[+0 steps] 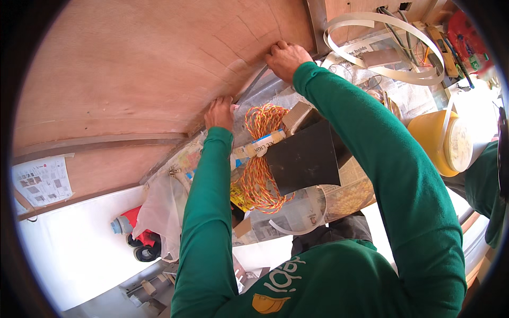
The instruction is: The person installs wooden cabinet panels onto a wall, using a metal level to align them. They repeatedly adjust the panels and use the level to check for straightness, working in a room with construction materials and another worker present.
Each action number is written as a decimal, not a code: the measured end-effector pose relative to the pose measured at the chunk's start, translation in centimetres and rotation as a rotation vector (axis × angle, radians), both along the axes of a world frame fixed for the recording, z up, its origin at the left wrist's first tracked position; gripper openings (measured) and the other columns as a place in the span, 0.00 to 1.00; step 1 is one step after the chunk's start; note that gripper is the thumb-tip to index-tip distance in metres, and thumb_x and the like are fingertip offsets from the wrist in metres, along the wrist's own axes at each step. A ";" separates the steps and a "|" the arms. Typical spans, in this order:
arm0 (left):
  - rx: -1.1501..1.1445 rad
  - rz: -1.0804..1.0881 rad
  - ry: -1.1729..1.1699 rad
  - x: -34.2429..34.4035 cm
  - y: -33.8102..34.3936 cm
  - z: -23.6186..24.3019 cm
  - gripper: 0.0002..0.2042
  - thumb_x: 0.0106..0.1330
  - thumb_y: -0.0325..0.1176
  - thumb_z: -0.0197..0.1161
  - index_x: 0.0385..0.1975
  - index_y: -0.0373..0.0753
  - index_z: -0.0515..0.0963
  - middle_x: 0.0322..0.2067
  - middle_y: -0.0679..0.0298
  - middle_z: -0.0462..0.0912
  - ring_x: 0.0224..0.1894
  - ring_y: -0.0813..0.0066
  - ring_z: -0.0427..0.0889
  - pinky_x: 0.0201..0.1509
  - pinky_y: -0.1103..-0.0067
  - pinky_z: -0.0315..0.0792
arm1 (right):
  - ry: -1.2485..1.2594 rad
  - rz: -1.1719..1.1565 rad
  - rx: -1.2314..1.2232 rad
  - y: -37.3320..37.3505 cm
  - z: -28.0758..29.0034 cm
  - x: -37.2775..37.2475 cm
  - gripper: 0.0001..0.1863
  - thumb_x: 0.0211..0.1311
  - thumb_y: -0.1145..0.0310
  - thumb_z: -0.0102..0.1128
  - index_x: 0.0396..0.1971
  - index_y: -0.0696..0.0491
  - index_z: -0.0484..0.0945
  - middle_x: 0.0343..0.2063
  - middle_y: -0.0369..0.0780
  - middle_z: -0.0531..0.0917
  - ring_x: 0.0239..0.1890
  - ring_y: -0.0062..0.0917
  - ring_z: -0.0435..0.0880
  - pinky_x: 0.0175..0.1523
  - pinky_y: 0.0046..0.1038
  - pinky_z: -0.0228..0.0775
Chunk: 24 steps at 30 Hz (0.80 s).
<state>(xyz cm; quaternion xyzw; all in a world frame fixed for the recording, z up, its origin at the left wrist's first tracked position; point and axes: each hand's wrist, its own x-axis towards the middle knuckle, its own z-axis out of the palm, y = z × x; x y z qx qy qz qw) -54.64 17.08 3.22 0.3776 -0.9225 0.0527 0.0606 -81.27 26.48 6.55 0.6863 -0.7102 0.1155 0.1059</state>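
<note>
A large reddish-brown plywood panel [159, 69] rises ahead of me. Along its lower edge runs a thin grey strip [252, 85], which spans the gap between my hands. My left hand [219, 114] has its fingers curled at the left end of the strip, close to the panel. Farther right, my right hand [288, 60] is bent over the other end, its fingertips against the wood. How firmly each grips is partly hidden. Just below lies a bundle of orange-and-yellow twisted wire [262, 183], bound with a paper wrap [260, 146], beside a black sheet [305, 159].
Newspaper [347, 185] covers the work surface. A coiled cream edging strip [435, 61] stands at the back right, near a yellow bucket [437, 143]. Rolls of black tape [146, 253] and a red item lie at left. Another person's green sleeve [483, 169] shows at far right.
</note>
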 end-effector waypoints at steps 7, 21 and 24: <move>-0.017 -0.108 0.086 0.2 -0.7 -0.2 0.13 0.60 0.41 0.68 0.42 0.45 0.79 0.43 0.64 0.82 0.47 0.60 0.81 0.45 0.62 0.77 | -0.026 -0.020 0.087 0.0 -1.0 1.0 0.11 0.60 0.69 0.55 0.35 0.57 0.85 0.41 0.46 0.85 0.47 0.36 0.84 0.45 0.35 0.81; -0.100 -0.101 0.097 -0.7 -0.5 -2.3 0.10 0.59 0.40 0.68 0.37 0.46 0.78 0.37 0.65 0.81 0.43 0.62 0.82 0.43 0.65 0.77 | 0.071 -0.009 0.011 -0.2 0.4 1.4 0.12 0.64 0.61 0.55 0.38 0.52 0.81 0.41 0.40 0.84 0.52 0.33 0.80 0.53 0.37 0.76; -0.124 -0.083 0.106 -0.1 -1.0 -2.5 0.10 0.59 0.39 0.67 0.37 0.46 0.77 0.38 0.65 0.80 0.45 0.64 0.81 0.45 0.65 0.76 | 0.098 -0.037 0.050 -0.5 0.9 2.2 0.13 0.66 0.61 0.53 0.40 0.53 0.81 0.42 0.43 0.84 0.52 0.35 0.80 0.54 0.37 0.74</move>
